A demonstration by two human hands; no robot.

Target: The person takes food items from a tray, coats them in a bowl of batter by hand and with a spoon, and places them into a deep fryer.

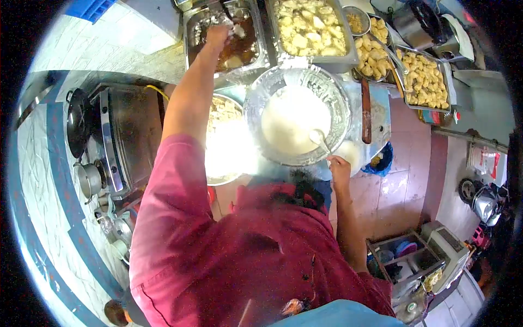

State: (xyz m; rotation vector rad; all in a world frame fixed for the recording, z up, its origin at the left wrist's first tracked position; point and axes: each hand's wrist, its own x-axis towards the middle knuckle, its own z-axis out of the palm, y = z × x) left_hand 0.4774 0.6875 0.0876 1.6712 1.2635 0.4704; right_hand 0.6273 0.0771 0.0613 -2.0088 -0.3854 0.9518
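Note:
My left hand [219,36] is over the metal pan of dark liquid [239,48] at the top, its fingers closed on something I cannot make out beside white bits. My right hand [340,165] grips the handle of a ladle [322,143] at the near right rim of a big round bowl. White batter [294,120] fills the bowl [255,109], and the ladle's head rests in it. Right of the dark pan, frying pieces [310,27] lie in pale yellow liquid. A tray of pale pieces [220,109], partly washed out by glare, stands left of the bowl.
Fried pieces fill a tray [425,79] and a pan [373,57] at the upper right; the pan's brown handle [366,111] points toward me. A stove [128,136] and black wok [79,122] stand left. A blue-lined bin [379,161] sits low on the right.

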